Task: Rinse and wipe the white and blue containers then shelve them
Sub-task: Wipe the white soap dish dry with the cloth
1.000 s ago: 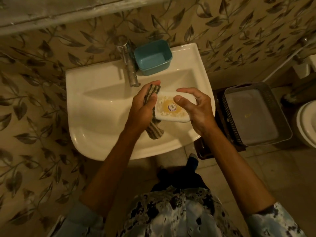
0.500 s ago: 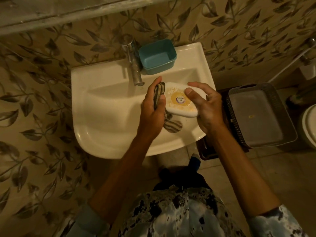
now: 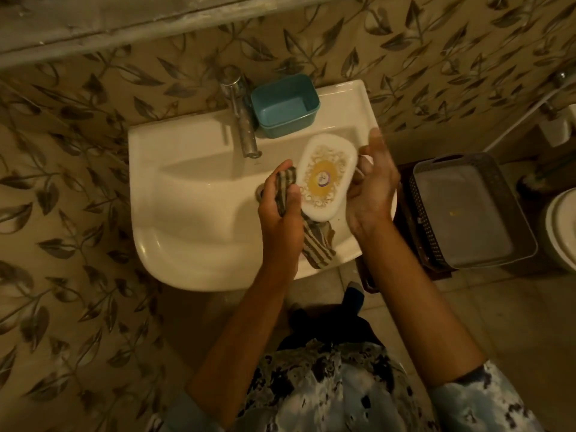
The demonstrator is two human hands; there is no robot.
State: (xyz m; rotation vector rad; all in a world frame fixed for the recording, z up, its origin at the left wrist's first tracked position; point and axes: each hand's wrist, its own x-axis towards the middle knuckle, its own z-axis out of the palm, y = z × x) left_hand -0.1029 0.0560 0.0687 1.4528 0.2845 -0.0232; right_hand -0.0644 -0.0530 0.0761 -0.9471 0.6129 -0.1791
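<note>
The white container (image 3: 325, 177), oval with a yellow label facing up, is held over the sink basin by my right hand (image 3: 371, 188), which grips its right side. My left hand (image 3: 277, 207) is closed on a striped cloth (image 3: 314, 241) and presses it against the container's left edge; the cloth's tail hangs over the sink's front rim. The blue container (image 3: 285, 104) stands open and upright on the back ledge of the sink, to the right of the tap (image 3: 241, 120).
The white sink (image 3: 187, 219) is fixed to a leaf-patterned wall. To its right a grey perforated basket (image 3: 467, 210) rests on a dark stand. A toilet's edge (image 3: 561, 226) shows at far right. A ledge (image 3: 93, 23) runs above.
The white container has been turned from lying crosswise to standing lengthwise, tilted up toward the tap. My right hand shifted to its right side. My left hand still holds the cloth at its left edge.
</note>
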